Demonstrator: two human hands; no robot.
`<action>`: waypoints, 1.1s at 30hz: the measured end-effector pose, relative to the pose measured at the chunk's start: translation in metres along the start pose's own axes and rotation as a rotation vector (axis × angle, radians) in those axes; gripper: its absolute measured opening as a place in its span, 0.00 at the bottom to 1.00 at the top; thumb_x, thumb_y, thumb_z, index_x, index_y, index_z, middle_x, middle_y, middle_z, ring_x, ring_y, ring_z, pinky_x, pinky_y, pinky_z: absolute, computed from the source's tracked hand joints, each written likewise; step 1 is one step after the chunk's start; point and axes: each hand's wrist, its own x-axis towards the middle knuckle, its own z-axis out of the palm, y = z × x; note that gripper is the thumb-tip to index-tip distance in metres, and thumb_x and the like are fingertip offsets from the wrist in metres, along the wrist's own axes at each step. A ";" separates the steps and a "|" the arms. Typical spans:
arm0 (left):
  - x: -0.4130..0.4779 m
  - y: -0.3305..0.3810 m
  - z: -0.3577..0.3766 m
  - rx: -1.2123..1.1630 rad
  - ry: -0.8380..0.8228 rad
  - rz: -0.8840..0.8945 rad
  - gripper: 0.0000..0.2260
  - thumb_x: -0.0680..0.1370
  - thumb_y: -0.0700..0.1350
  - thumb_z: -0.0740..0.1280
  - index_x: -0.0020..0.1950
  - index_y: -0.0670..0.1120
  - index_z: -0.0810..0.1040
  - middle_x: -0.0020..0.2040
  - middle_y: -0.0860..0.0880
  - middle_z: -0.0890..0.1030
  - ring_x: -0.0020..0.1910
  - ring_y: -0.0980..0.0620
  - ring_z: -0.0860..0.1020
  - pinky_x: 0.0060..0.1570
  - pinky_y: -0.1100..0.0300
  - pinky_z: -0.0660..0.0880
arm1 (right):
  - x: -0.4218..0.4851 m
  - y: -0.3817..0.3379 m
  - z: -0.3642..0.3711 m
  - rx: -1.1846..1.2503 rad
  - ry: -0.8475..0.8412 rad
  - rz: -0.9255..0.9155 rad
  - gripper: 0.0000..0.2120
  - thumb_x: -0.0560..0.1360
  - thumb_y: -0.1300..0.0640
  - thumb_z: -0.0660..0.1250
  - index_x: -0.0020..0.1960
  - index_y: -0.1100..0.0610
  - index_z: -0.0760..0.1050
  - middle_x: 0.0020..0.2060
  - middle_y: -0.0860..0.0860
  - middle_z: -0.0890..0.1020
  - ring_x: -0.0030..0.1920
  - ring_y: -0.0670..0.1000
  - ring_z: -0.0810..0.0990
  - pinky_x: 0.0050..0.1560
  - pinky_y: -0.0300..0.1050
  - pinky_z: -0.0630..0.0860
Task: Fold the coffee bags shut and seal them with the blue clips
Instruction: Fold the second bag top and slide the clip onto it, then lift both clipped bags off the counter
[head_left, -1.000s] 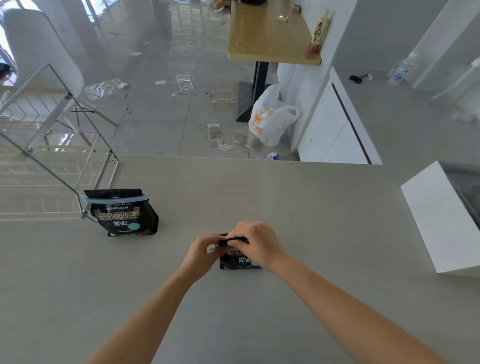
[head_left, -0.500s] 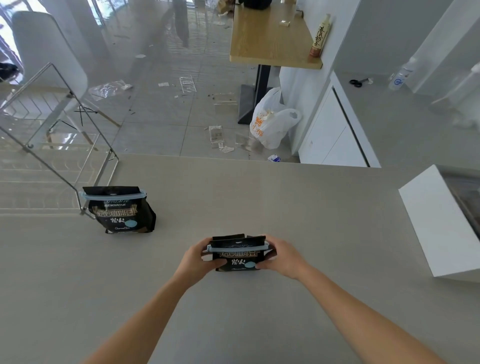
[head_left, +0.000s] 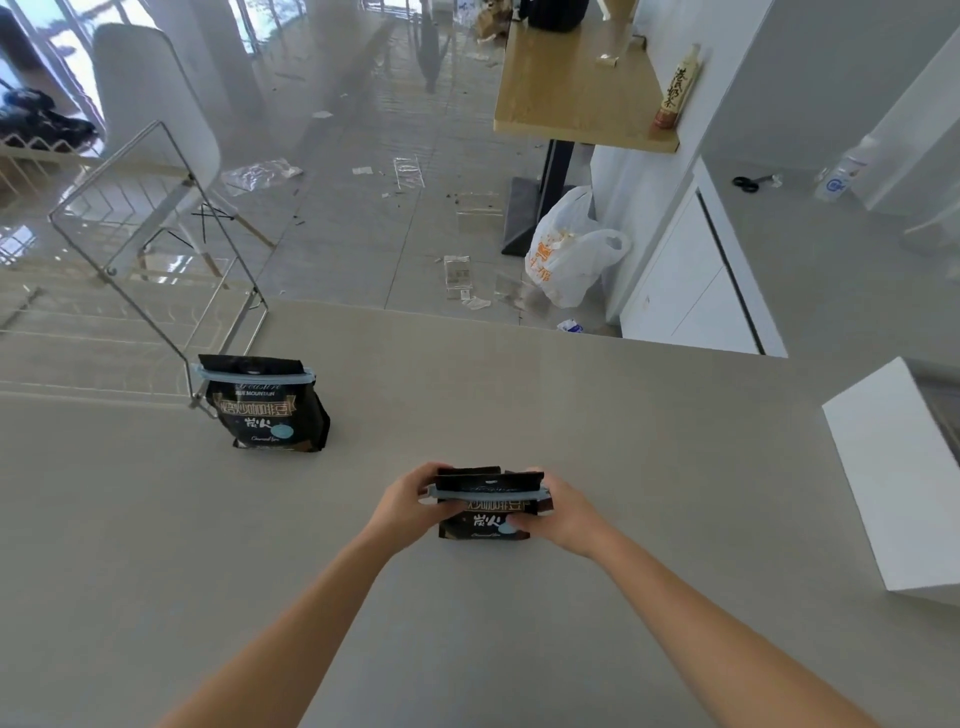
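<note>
A small black coffee bag (head_left: 485, 514) stands upright on the beige counter (head_left: 649, 457) in front of me. A blue clip (head_left: 488, 492) runs across its folded top. My left hand (head_left: 410, 501) grips the bag's left side and my right hand (head_left: 558, 514) grips its right side, thumb on the front. A second black coffee bag (head_left: 270, 410) stands at the left, apart from my hands, with its own blue clip (head_left: 254, 375) across its top.
A wire rack (head_left: 156, 249) stands at the counter's left edge, just behind the second bag. A white box (head_left: 893, 467) sits at the right edge. Beyond the counter's far edge lies a littered floor with a white plastic bag (head_left: 566, 260).
A second ago both hands were bunched over the bag's top, pressing on it. They have since spread to the bag's two sides, which shows the blue clip across its top.
</note>
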 end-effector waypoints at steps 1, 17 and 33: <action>-0.001 0.000 0.000 -0.010 0.001 -0.005 0.15 0.70 0.42 0.73 0.53 0.53 0.76 0.49 0.55 0.81 0.53 0.52 0.78 0.55 0.56 0.75 | 0.001 0.001 0.000 0.015 0.002 -0.003 0.22 0.67 0.56 0.75 0.58 0.49 0.71 0.53 0.50 0.81 0.53 0.52 0.80 0.58 0.53 0.76; -0.045 -0.017 -0.082 -0.352 0.185 -0.093 0.21 0.69 0.42 0.75 0.58 0.52 0.73 0.55 0.50 0.80 0.54 0.52 0.79 0.44 0.61 0.80 | 0.035 -0.087 0.049 0.117 -0.212 -0.099 0.08 0.72 0.50 0.70 0.48 0.48 0.74 0.40 0.48 0.83 0.33 0.43 0.82 0.35 0.38 0.75; -0.080 -0.045 -0.322 -0.543 0.377 0.106 0.21 0.64 0.42 0.75 0.55 0.47 0.78 0.48 0.50 0.86 0.48 0.51 0.83 0.41 0.63 0.80 | 0.130 -0.239 0.151 0.171 0.001 -0.191 0.42 0.67 0.52 0.76 0.73 0.54 0.55 0.72 0.57 0.63 0.71 0.57 0.62 0.69 0.51 0.62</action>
